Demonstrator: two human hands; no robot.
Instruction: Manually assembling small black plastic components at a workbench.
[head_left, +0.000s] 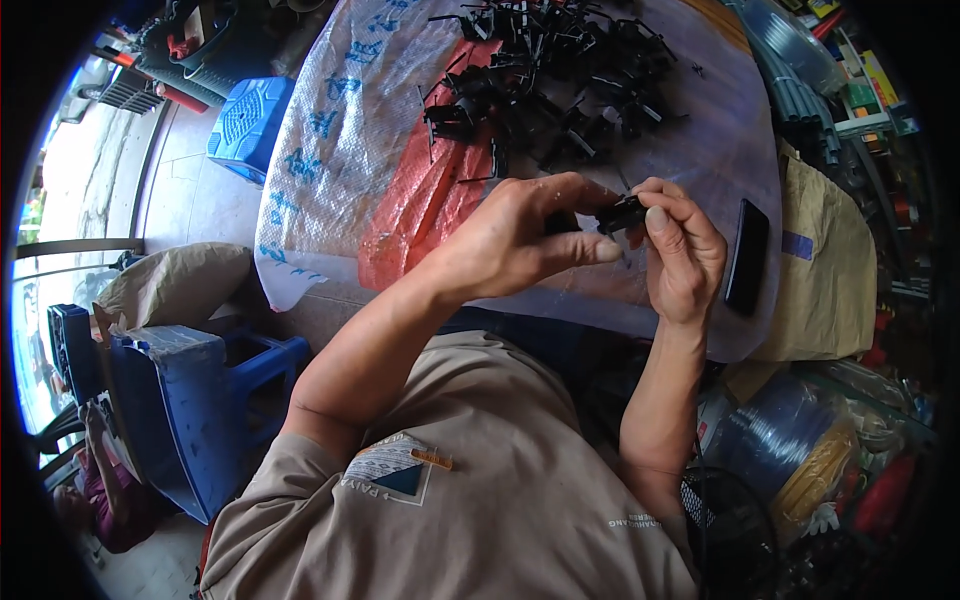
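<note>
A small black plastic part [622, 213] is held between my two hands above the near side of the table. My right hand [682, 245] pinches it with thumb and fingers. From the other side, my left hand [525, 238] curls around it, index finger against its top and thumb stretched out below. Something dark also shows inside the left hand's curve, too shaded to make out. Just beyond my hands lies a large heap of similar black plastic parts [540, 100], tangled together, with thin prongs sticking out.
Translucent sheeting [330, 130] and a red plastic piece [410, 220] cover the table. A black phone [746, 257] lies right of my right hand. Blue stools [250, 125] stand left; brown sacking [825, 260] and wrapped coils [770, 450] sit right. Another person [110, 490] is at lower left.
</note>
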